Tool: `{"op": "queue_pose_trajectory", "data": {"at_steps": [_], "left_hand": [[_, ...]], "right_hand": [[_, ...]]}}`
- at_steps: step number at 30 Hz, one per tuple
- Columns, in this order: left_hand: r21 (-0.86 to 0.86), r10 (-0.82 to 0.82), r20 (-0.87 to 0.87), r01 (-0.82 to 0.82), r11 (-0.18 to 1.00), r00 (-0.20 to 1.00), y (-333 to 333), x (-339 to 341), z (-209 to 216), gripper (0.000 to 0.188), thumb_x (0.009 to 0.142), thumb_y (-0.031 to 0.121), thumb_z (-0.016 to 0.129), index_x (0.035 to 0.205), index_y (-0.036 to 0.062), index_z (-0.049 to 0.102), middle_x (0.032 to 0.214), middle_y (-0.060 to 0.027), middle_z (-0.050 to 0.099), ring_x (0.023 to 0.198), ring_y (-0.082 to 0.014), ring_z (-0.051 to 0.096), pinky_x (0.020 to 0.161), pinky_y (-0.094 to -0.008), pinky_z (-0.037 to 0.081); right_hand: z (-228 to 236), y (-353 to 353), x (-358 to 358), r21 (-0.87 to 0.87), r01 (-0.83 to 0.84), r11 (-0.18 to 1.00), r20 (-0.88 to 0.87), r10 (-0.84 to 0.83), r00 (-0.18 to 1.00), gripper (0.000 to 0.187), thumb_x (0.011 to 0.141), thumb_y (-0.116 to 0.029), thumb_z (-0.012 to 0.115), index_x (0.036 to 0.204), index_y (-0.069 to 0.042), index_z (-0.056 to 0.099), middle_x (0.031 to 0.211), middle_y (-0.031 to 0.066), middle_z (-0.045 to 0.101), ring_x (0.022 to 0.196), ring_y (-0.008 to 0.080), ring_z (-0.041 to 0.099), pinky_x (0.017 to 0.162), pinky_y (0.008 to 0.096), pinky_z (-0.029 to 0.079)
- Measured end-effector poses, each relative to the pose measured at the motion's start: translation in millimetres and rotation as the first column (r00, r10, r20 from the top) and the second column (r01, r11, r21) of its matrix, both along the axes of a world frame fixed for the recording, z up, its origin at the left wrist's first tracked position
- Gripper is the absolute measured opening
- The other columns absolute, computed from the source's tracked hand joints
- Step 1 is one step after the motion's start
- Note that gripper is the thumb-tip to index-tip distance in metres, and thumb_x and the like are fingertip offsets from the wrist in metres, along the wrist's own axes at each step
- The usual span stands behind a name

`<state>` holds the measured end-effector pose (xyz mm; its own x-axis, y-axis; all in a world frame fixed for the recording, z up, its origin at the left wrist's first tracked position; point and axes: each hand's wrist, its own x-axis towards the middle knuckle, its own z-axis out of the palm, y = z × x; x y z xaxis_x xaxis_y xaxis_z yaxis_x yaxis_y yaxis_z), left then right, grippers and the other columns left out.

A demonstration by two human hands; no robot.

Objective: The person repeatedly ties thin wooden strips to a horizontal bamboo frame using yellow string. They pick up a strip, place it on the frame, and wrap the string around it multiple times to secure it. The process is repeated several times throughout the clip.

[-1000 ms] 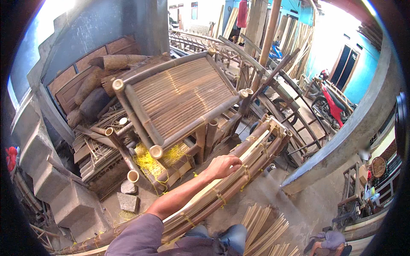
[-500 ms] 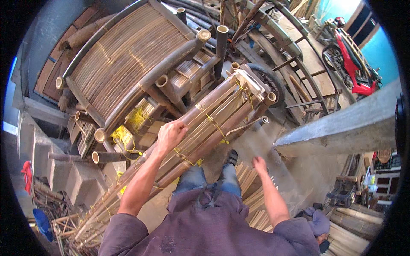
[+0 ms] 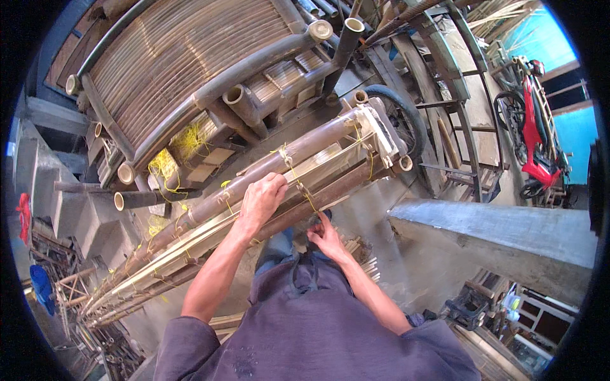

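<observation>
A long bamboo frame (image 3: pixel 321 141) runs slantwise in front of me, with thick brown poles along both sides and pale slats (image 3: pixel 254 190) between them. Yellow string ties (image 3: pixel 290 166) wrap the poles and slats at several places. My left hand (image 3: pixel 262 202) is closed and rests over the slats beside the far pole; what lies in its fingers is hidden. At the near pole (image 3: pixel 298 217), my right hand (image 3: pixel 326 239) has its fingers bent, with the fingertips by the lower end of a string tie. Whether they pinch the string is too small to see.
Beyond the frame stands a large bamboo bench (image 3: pixel 184 70) with a slatted top. A tangle of yellow string (image 3: pixel 190 140) hangs below it. A wheel (image 3: pixel 397 120) is close to the frame's far end. At right are a concrete beam (image 3: pixel 495 232) and a red motorcycle (image 3: pixel 532 130).
My right hand has moved left from open space to the near pole. My left hand has shifted slightly down and right, from the far pole onto the slats. The view has turned a little.
</observation>
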<state>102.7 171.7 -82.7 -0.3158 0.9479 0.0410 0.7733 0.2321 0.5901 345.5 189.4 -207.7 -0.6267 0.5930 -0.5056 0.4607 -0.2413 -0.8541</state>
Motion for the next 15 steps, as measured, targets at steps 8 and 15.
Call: {"op": "queue_pose_trajectory", "data": {"at_steps": [8,15], "left_hand": [[-0.108,0.238,-0.097,-0.248,0.963,0.966,1,33,-10,0.021,0.086,0.015,0.058,0.105,0.0142,0.065,0.095,-0.0087,0.068,0.081,-0.031,0.067,0.069,-0.0394,0.055],[0.193,0.368,-0.222,-0.329,0.924,0.903,10,45,-35,0.012,0.085,0.02,0.061,0.088,0.0087,0.061,0.072,-0.0085,0.062,0.071,-0.0265,0.062,0.067,-0.0381,0.046]], "right_hand": [[205,111,-26,0.511,-0.558,0.654,0.089,0.605,0.791,0.014,0.089,-0.019,0.059,0.09,-0.007,0.068,0.083,0.0096,0.059,0.083,0.0265,0.06,0.074,0.0384,0.048],[265,137,-247,0.904,-0.426,0.034,0.125,0.932,0.341,0.018,0.082,-0.018,0.06,0.089,-0.002,0.063,0.094,0.0166,0.061,0.092,0.0333,0.059,0.078,0.0415,0.049]]}}
